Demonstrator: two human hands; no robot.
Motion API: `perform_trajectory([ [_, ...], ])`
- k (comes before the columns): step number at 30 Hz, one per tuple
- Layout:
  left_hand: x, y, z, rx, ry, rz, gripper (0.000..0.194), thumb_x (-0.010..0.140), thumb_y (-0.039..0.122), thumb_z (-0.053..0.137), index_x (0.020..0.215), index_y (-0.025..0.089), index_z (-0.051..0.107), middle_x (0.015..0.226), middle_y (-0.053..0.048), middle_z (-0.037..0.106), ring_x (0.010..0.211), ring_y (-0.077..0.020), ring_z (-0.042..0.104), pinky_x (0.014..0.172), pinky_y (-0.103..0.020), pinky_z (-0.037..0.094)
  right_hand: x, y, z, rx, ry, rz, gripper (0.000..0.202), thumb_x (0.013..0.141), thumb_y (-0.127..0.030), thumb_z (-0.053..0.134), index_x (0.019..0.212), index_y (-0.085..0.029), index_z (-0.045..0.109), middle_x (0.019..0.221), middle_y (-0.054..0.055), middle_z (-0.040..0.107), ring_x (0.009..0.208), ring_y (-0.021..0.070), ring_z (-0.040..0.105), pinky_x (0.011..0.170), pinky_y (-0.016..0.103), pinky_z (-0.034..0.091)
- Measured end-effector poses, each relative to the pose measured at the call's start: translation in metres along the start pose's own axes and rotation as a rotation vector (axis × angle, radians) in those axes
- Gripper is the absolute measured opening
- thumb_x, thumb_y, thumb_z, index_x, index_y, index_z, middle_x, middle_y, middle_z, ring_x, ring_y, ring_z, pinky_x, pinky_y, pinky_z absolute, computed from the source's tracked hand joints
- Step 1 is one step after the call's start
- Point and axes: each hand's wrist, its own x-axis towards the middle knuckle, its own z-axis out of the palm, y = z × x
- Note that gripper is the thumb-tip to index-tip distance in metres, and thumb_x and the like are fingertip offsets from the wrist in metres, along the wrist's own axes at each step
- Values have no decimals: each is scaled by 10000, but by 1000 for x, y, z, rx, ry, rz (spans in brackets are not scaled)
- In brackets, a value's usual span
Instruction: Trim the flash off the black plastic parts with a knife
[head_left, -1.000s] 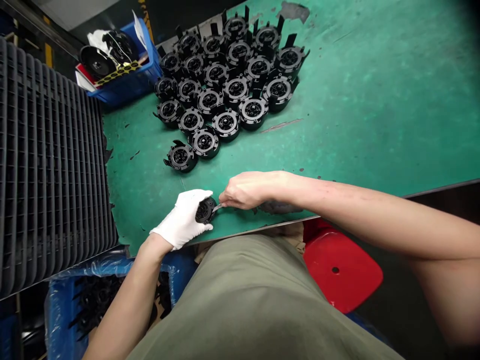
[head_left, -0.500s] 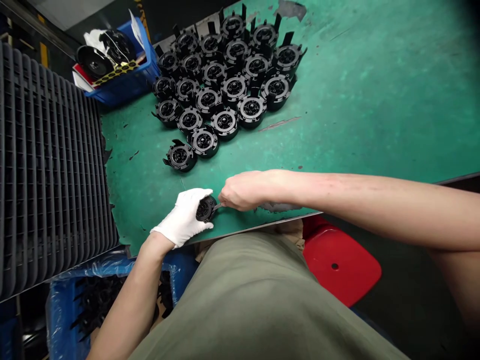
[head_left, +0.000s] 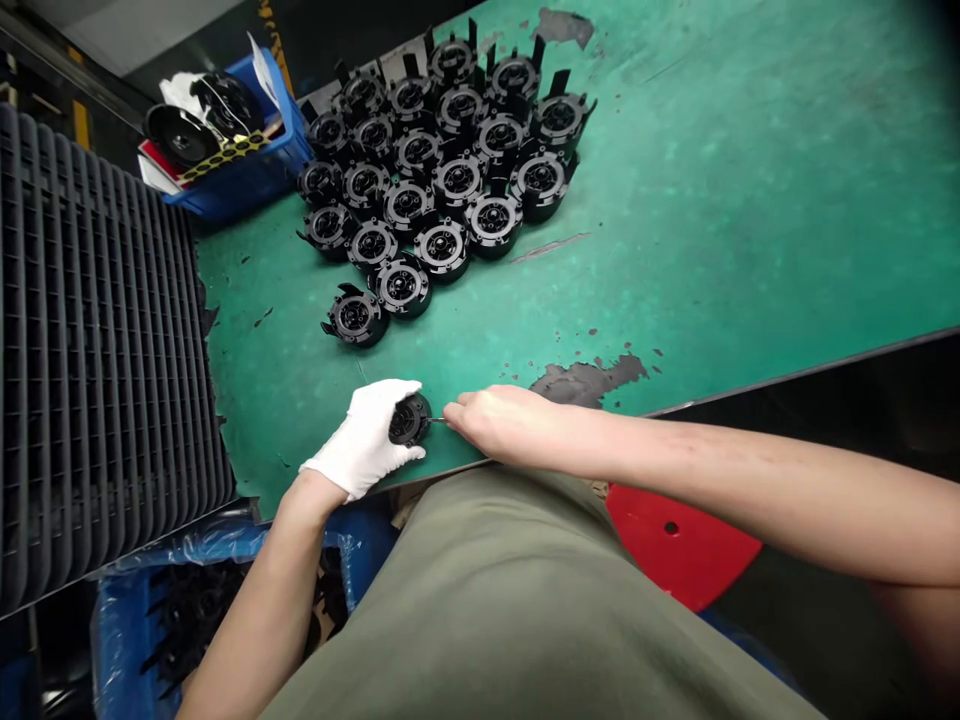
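Observation:
My left hand [head_left: 365, 437], in a white glove, grips a round black plastic part [head_left: 409, 420] near the table's front edge. Its thumb and fingers wrap round the part's left side. My bare right hand [head_left: 487, 420] is closed on a thin metal tool [head_left: 438, 420], whose tip meets the part's right rim. Most of the tool is hidden in the fist, so its exact kind does not show. Behind my hands, several similar black parts [head_left: 442, 246] stand in rows, some with upright tabs. The nearest single part [head_left: 355, 316] sits at the front left of the group.
The green table [head_left: 712, 220] has worn dark patches. Dark slatted racks [head_left: 105, 360] stand along its left end. A blue bin [head_left: 240, 180] with mixed items is at the back left. Below are a blue plastic-lined crate [head_left: 120, 640] of black parts and a red stool [head_left: 675, 560].
My right hand and forearm have swung down toward the table's front edge, and the tool lies more level against the part. My left hand keeps its hold. The view has shifted slightly.

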Motion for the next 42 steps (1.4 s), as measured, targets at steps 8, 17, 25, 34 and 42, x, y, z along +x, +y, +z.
perform_trajectory([
  [8,0,2,-3,8,-19,-8,1007,670,295,1019,1500,243,453,1455,-163,642,1357,-401,633,1153,-573,513,-11,-7,27,-94,96,-62,265,1074,-97,413,1253,-122,607,1046,115,707,854,230,698,643,335,417],
  [17,0,1,-1,-8,-28,-7,1005,673,304,1016,1503,248,451,1461,-160,640,1360,-404,631,1155,-568,509,-6,-3,34,-239,156,-158,228,1075,-90,392,1161,-126,600,955,102,685,812,237,683,611,341,416],
  [25,-1,-1,0,-2,-5,23,1043,659,314,1030,1518,229,444,1465,-172,637,1356,-400,629,1155,-555,516,-5,-10,35,-204,161,-20,259,1063,-87,376,1148,-136,616,979,117,703,802,241,678,563,354,331],
  [34,-1,1,-2,4,-19,3,1036,665,301,1024,1520,243,443,1475,-170,635,1365,-406,628,1154,-575,520,-4,-11,41,112,199,191,371,1184,-385,321,1207,-190,636,1099,99,790,863,239,753,652,324,386],
  [42,-1,0,-1,4,-26,-4,1028,670,300,1016,1522,254,443,1479,-167,634,1373,-411,625,1160,-585,510,0,-13,43,143,195,199,341,1185,-388,346,1151,-209,634,1080,87,806,904,238,778,720,312,444],
])
